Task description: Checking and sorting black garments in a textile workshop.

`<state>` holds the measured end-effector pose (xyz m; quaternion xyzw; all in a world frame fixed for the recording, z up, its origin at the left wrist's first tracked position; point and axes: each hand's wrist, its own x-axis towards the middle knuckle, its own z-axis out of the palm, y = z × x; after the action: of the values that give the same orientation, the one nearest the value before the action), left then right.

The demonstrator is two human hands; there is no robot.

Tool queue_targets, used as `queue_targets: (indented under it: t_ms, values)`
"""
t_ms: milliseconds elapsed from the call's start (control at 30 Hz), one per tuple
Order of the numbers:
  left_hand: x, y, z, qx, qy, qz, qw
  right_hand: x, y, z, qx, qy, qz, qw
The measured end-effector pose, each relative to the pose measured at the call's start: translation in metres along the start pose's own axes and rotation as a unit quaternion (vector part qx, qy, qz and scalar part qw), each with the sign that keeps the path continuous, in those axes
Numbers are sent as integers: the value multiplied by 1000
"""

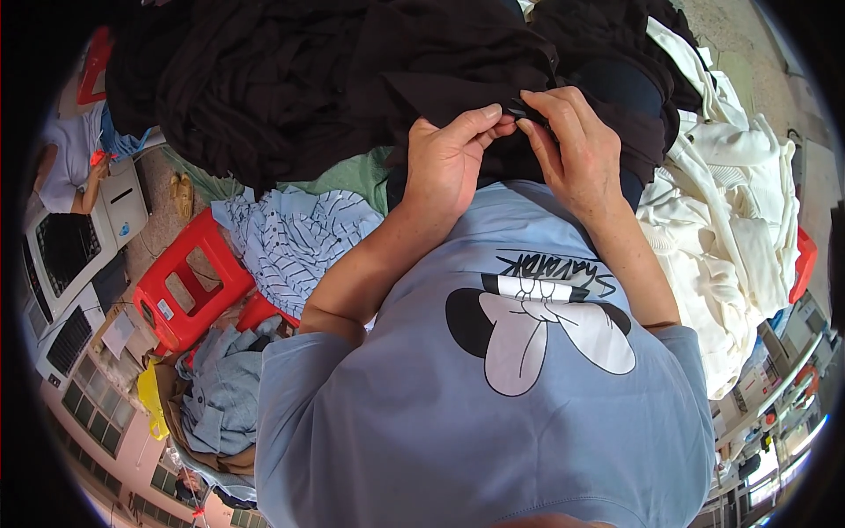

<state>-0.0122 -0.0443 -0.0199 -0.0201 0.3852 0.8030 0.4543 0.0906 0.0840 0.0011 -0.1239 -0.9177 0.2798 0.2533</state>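
Note:
A big heap of black garments (290, 79) lies in front of me. My left hand (449, 158) and my right hand (572, 145) meet at one small spot on the edge of a black garment (519, 113). Thumb and fingers of both hands pinch the fabric there, fingertips almost touching. Both forearms rise from my light blue T-shirt (422, 414), which has a black and white cartoon print. What lies between the fingertips is too small to make out beyond dark cloth.
A pile of white clothes (731, 229) lies to the right. A blue-and-white striped shirt (290, 238), a green cloth (352, 176), a red plastic stool (189, 290) and blue denim pieces (220, 387) are at the left. Another person (66, 167) sits far left by a white machine (75, 242).

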Motion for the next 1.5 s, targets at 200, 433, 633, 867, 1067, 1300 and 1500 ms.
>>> queue_targets:
  t_ms: [200,433,633,867,1067,1300,1500]
  values:
    - [1,-2,-2,3,-8,-2,1000,-1,1,3,-29,8,-13,999]
    - [2,-3,-1,5,4,-8,1000,1,2,5,-54,34,-41,997]
    - [3,-4,-3,3,7,-11,1000,-2,4,3,-56,31,-41,997]
    - [4,-6,-5,-8,6,-16,1000,-4,4,2,-48,20,-23,998]
    - [6,-5,-5,-3,9,-23,1000,-3,5,3,-65,23,-34,997]
    - [7,-6,-6,-15,8,-21,1000,-3,7,5,-75,31,-48,996]
    - [7,-6,-7,-15,9,-28,999,-5,7,5,-74,27,-46,996]
